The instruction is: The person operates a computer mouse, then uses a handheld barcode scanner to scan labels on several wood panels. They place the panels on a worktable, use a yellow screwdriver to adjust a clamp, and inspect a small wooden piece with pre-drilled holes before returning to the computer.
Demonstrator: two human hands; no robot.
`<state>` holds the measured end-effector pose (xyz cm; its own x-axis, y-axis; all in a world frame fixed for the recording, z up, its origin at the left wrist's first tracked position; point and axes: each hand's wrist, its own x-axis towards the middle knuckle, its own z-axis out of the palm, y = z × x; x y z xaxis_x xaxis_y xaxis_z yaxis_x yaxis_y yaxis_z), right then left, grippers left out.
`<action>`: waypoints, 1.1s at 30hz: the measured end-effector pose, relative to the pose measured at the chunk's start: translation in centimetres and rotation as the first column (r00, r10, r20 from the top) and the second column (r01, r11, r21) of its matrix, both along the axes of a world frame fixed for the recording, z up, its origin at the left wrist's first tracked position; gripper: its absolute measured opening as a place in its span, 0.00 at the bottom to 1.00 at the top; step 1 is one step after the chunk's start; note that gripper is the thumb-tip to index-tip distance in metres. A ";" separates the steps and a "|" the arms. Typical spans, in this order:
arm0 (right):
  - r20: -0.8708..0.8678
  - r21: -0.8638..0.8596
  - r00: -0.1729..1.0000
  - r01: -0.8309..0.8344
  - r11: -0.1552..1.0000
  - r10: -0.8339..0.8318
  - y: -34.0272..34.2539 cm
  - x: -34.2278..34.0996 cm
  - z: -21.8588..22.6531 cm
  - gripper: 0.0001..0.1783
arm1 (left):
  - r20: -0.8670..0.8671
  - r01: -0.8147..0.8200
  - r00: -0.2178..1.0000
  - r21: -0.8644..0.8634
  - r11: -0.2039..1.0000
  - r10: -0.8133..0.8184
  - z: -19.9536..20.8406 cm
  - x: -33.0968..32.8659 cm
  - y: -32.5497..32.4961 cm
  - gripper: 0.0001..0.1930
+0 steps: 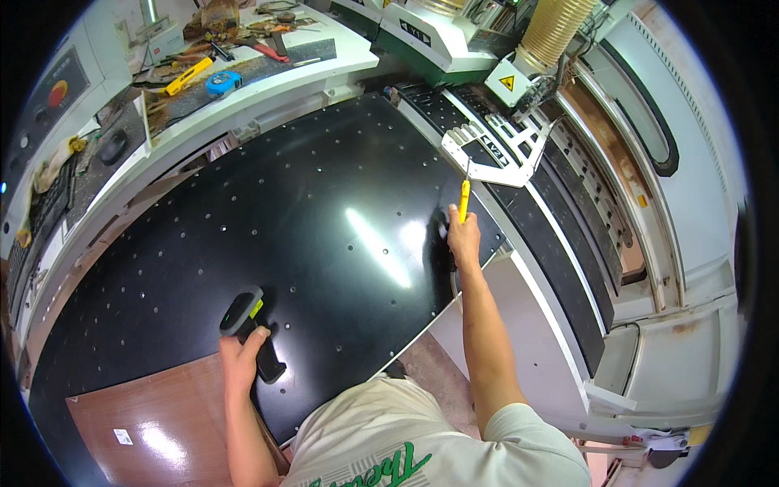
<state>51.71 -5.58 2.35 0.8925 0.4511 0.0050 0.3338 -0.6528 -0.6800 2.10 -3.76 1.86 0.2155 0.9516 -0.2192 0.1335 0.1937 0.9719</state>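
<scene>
My left hand (240, 357) is closed around the handle of a black and grey barcode scanner (243, 313), held over the black table (312, 187) near its front. Farther out to the right, my right hand (463, 237) grips a yellow air blow gun (464, 199). Its thin nozzle points away from me, close to a white slotted machine plate (503, 154). A pale hose (455, 284) trails below that hand. Under my left forearm lies a brown wood-look panel (154, 414) with a small white label.
Small holes dot the black table. Along the far left runs a bench (316, 69) with a blue tape measure (224, 82), a yellow utility knife (190, 75) and other tools. Machine heads with a ribbed yellow duct (553, 32) stand beyond; dark rails (560, 252) run down the right.
</scene>
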 end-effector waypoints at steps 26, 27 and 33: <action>0.108 -0.127 0.992 0.074 0.989 -0.061 8.2 3.0 -1.2 0.32 | 0.006 0.262 0.964 -0.206 0.943 -0.266 2.0 2.4 4.2 0.20; 0.146 -0.103 0.988 0.054 0.993 -0.039 8.3 3.0 -1.4 0.32 | 0.007 0.255 0.965 -0.231 0.939 -0.260 1.9 2.1 4.1 0.19; 0.080 -0.128 0.993 0.094 0.987 -0.085 9.0 2.7 -0.9 0.33 | -0.019 0.288 0.953 -0.240 0.927 -0.301 1.2 1.7 3.6 0.15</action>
